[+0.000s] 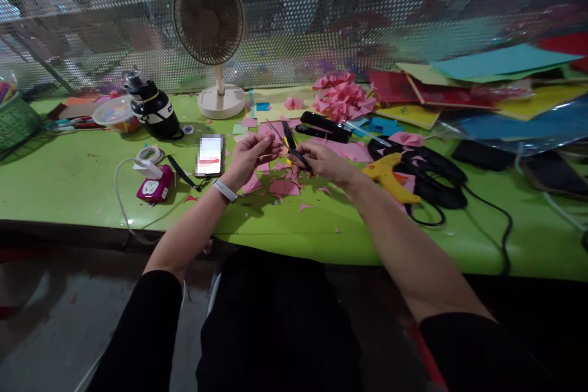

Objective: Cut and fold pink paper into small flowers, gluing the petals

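My right hand (324, 160) is closed around the dark handles of a pair of scissors (301, 158). Their thin blades angle up and to the left. Just left of them my left hand (254, 153) has its thumb and fingers pinched together near the blades; whatever it pinches is too small to make out. Below both hands lie pink paper scraps (285, 187), scattered over the green table (275, 229). A black stapler (324, 127) rests just beyond my right hand. Behind it rises a heap of folded pink paper pieces (342, 97).
To the right are a yellow glue gun (390, 177) with a black cord and stacked coloured sheets (505, 64). A fan (221, 102) stands at the back. Leftward sit a phone (210, 156), a black bottle (158, 113), a purple power adapter (156, 187) and a green basket (18, 119).
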The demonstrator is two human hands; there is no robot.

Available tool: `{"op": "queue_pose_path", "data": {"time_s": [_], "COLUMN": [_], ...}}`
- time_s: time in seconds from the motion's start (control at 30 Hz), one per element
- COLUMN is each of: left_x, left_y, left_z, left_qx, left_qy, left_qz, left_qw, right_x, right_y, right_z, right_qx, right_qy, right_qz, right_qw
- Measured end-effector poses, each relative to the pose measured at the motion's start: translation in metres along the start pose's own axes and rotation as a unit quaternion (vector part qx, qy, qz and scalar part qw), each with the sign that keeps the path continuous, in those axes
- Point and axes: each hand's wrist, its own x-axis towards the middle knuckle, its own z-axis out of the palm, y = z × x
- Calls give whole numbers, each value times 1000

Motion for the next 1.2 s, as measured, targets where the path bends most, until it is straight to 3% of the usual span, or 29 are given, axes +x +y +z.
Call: {"op": "queue_pose_path", "data": {"time_s": [0.5, 0.7, 1.0, 1.2], "left_x": [5, 1, 3, 4], "left_y": [-3, 3, 1, 1], "left_z": [-7, -4, -7, -8], "left_qx": [5, 24, 31, 45], "left_qy": [9, -32, -38, -11], "left_qz": [11, -3, -3, -3], "left_qw": [1000, 999, 999, 999], "right_x": [0, -5, -4, -3], "right_y": [-2, -7, -5, -5], "right_z": [-1, -5, -4, -4], "right_qx": [-13, -13, -15, -22], "right_qy": [14, -8, -7, 0], "right_qz": [-10, -7, -11, -4], "right_qw": [1000, 1000, 1000, 1000]}}
